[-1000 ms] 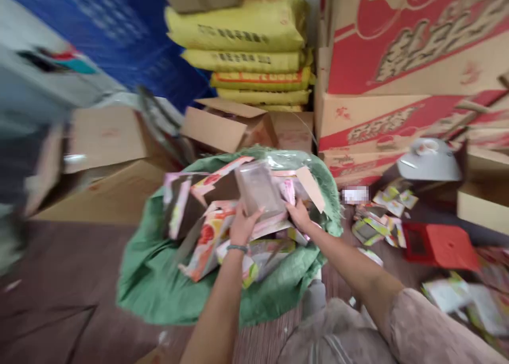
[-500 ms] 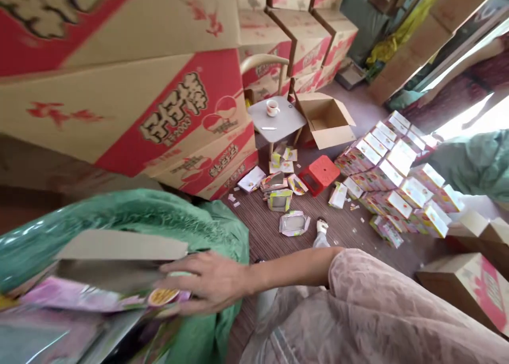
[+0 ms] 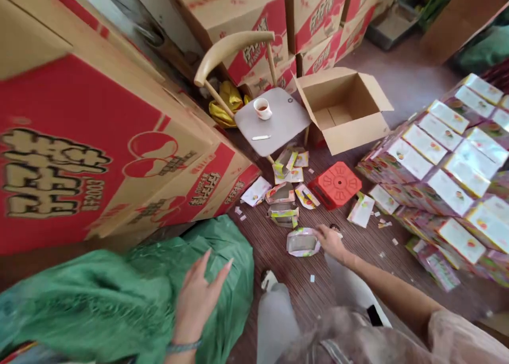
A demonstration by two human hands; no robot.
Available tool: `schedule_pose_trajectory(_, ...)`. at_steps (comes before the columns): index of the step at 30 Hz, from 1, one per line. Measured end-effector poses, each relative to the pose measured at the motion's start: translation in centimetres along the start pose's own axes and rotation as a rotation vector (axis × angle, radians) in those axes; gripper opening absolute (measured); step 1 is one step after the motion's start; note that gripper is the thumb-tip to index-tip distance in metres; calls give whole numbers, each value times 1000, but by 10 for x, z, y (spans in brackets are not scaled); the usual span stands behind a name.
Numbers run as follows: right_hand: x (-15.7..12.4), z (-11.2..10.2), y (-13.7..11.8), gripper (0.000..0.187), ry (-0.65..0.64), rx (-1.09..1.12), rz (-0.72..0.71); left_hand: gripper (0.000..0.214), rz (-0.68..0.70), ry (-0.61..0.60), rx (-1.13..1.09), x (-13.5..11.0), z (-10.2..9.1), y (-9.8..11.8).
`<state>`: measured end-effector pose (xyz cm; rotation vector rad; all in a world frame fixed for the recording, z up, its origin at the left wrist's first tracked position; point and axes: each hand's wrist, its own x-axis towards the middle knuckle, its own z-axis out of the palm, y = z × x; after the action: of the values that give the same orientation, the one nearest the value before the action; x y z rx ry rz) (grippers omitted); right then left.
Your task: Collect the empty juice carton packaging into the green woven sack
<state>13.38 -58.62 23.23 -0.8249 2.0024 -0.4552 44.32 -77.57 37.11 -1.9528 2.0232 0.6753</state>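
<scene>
left hand [image 3: 196,295] lies flat w/ fingers spread on the green bag [image 3: 119,295], holding it down, while right hand [image 3: 329,240] pinches a flat pack [image 3: 303,242] off the floor [image 3: 358,252].

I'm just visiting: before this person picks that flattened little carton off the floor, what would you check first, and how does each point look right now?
1. Right hand at the flattened carton: ok, fingers touch its edge.
2. Firm hold on the carton: cannot tell, no closed grip shows.
3. Left hand free: ok, it lies open over the green sack and holds nothing.
4. Floor around the carton clear: not ok, other loose cartons and paper scraps lie close by.
5. Red stool out of the arm's way: ok, it stands beyond the carton.
6. Cup on the small chair safe: ok, upright, well away.
</scene>
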Motion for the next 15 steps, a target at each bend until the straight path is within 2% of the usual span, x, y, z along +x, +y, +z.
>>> schedule_pose_trajectory(3, 68, -40, 13, 34, 54, -71, 147, 95, 85, -119, 71, 55, 52, 32)
schedule_pose_trajectory(5, 118, -52, 5, 39, 94, -104, 192, 87, 132, -189, 156, 99, 83, 42)
schedule_pose_trajectory(7, 169, -53, -11, 41, 126, -110, 190, 81, 156, -231, 252, 151, 109, 47)
schedule_pose_trajectory(11, 265, -34, -49, 43, 201, -116, 180, 66, 132, -263, 407, 269, 156, 52)
schedule_pose_trajectory(15, 364, 11, -62, 42, 290, -190, 91, 56, 109, -302, 473, 373, 201, 51)
